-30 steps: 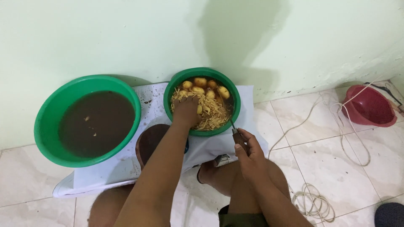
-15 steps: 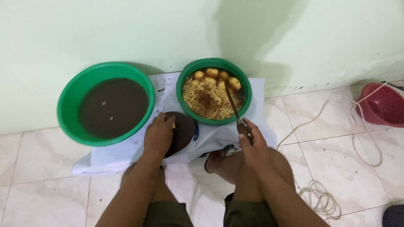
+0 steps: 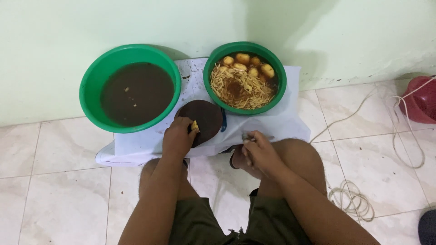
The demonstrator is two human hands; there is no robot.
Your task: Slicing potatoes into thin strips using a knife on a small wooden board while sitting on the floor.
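The left hand (image 3: 178, 136) has its fingers (image 3: 190, 127) clamped on a small yellow potato piece (image 3: 195, 125), pressed onto the dark round board (image 3: 205, 119). The right hand (image 3: 259, 152), just to the right, grips a knife (image 3: 261, 137) whose blade points right, away from the piece. Beyond lie a white sheet (image 3: 281, 124) and two green basins (image 3: 131, 86), unlabelled.

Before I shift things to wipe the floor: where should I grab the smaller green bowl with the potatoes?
Probably take the smaller green bowl by its rim with both hands, one on each side. It is round with no handles, sits upright on the white sheet, and holds liquid, potatoes and cut strips, so lift it level.
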